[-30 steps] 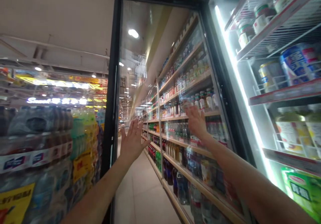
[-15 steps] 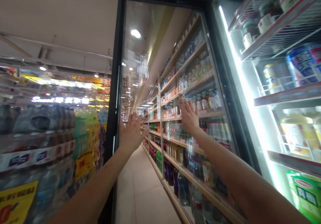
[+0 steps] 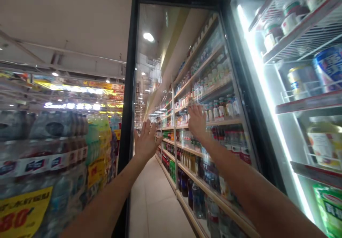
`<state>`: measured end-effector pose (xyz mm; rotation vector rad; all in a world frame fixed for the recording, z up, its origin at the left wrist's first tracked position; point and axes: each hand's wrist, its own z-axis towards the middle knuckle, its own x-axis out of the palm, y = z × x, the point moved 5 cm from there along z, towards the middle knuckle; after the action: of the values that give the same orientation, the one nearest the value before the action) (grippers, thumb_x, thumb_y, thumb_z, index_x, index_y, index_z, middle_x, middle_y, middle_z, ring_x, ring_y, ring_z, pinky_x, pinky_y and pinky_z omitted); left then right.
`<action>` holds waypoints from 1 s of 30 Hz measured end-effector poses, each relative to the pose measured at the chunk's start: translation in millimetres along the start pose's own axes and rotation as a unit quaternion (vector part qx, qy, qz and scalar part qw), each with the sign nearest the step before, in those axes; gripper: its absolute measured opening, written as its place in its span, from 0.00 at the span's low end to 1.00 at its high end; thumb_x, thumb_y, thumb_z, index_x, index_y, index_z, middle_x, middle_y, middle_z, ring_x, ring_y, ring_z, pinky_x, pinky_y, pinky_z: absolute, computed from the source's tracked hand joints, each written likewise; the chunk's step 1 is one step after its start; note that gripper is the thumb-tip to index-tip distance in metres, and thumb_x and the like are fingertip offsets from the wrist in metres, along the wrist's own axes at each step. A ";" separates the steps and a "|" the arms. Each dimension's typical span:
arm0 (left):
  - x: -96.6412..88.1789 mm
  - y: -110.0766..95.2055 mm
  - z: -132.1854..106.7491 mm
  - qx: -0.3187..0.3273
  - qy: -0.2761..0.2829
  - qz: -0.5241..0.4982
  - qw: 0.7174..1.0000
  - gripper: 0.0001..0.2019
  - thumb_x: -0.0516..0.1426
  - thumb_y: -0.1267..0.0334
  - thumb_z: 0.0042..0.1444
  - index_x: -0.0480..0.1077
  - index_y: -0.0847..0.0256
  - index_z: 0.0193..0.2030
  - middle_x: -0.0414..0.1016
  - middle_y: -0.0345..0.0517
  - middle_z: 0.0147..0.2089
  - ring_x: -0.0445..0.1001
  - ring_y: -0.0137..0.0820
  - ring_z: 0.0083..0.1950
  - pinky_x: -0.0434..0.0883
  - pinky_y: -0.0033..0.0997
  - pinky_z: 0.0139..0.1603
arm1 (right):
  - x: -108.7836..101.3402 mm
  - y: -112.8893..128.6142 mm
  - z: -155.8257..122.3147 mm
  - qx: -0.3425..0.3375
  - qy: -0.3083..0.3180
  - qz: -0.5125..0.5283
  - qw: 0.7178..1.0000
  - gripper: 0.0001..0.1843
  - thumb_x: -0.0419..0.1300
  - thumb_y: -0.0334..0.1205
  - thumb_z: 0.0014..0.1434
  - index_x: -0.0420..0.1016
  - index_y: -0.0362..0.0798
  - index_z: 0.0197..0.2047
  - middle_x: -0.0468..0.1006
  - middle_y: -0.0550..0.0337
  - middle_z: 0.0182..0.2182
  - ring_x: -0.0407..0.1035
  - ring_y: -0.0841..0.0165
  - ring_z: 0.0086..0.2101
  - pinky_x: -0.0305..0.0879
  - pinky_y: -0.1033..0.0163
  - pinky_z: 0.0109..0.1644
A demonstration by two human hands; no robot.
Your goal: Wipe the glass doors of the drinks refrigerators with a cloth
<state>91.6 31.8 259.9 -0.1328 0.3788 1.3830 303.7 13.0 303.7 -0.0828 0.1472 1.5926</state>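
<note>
Both hands flat on the glass door [image 3: 171, 70] of the cooler, which stands swung open at left of the lit shelves [image 3: 301, 28]. Left hand [image 3: 146, 142] sits near the door's black frame edge, right hand [image 3: 197, 120] higher up mid-pane (fingers spread, gripping nothing). Bottled drinks [image 3: 53, 138] stacked at far left.

A supermarket: a glass-doored fridge [image 3: 184, 88], long drink shelves [image 3: 203, 181], stacked bottled water [image 3: 53, 152] with yellow price tags [image 3: 21, 213].

Left hand [image 3: 145, 140], right hand [image 3: 197, 120] raised forward, palms open, seemingly flat.
</note>
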 end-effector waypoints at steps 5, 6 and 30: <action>-11.2 9.0 -14.8 0.094 -0.013 -0.010 0.995 0.24 0.47 0.53 0.59 0.58 0.59 0.60 0.53 0.53 0.66 0.53 0.44 0.66 0.44 0.64 0.62 | 11.2 85.2 -9.8 -0.288 0.075 0.040 0.954 0.28 0.45 0.28 0.58 0.58 0.53 0.61 0.53 0.60 0.64 0.41 0.63 0.63 0.39 0.45 0.63; -14.0 14.7 -18.4 0.116 -0.020 -0.014 0.993 0.22 0.47 0.54 0.59 0.60 0.58 0.59 0.57 0.51 0.64 0.55 0.43 0.65 0.44 0.63 0.63 | 10.1 92.2 -3.2 -0.264 0.071 0.039 0.961 0.28 0.45 0.28 0.58 0.58 0.53 0.61 0.52 0.60 0.64 0.41 0.62 0.63 0.39 0.44 0.63; -11.4 107.8 -145.2 0.095 -0.092 -0.023 0.991 0.20 0.49 0.60 0.58 0.62 0.62 0.57 0.60 0.51 0.63 0.51 0.39 0.67 0.46 0.50 0.65 | 48.3 175.5 -220.0 -0.492 0.134 0.126 0.851 0.25 0.46 0.32 0.60 0.57 0.47 0.61 0.56 0.54 0.62 0.40 0.62 0.63 0.35 0.44 0.65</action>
<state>-41.6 -3.4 142.2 0.1422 0.3484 1.2938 118.5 24.9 86.7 -1.1292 -0.4823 1.7663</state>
